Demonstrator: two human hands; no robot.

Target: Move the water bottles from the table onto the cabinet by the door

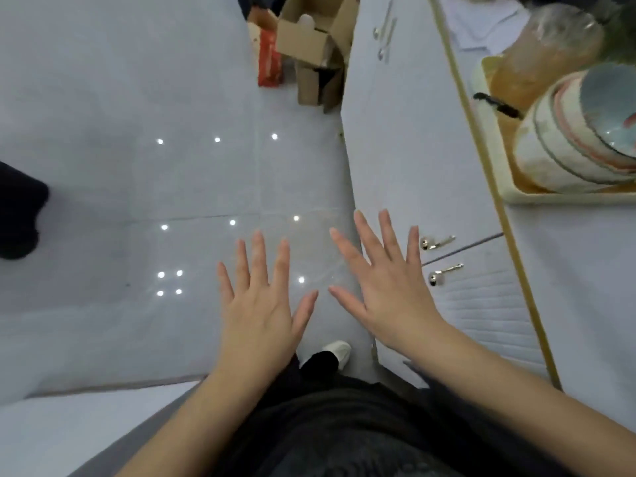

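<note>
My left hand (pixel 258 308) and my right hand (pixel 389 287) are both held out flat in front of me, palms down, fingers spread, with nothing in them. They hover over the glossy white floor, the right one just beside the front of a white cabinet (pixel 413 160) with metal handles. No water bottle shows in this view, and no table either.
The cabinet top (pixel 585 270) at right carries a cream tray (pixel 516 196) with stacked bowls and a plastic-wrapped item. Open cardboard boxes (pixel 309 46) and a red pack stand on the floor ahead. A dark object (pixel 17 215) lies at the left edge. My shoe (pixel 339 351) is below.
</note>
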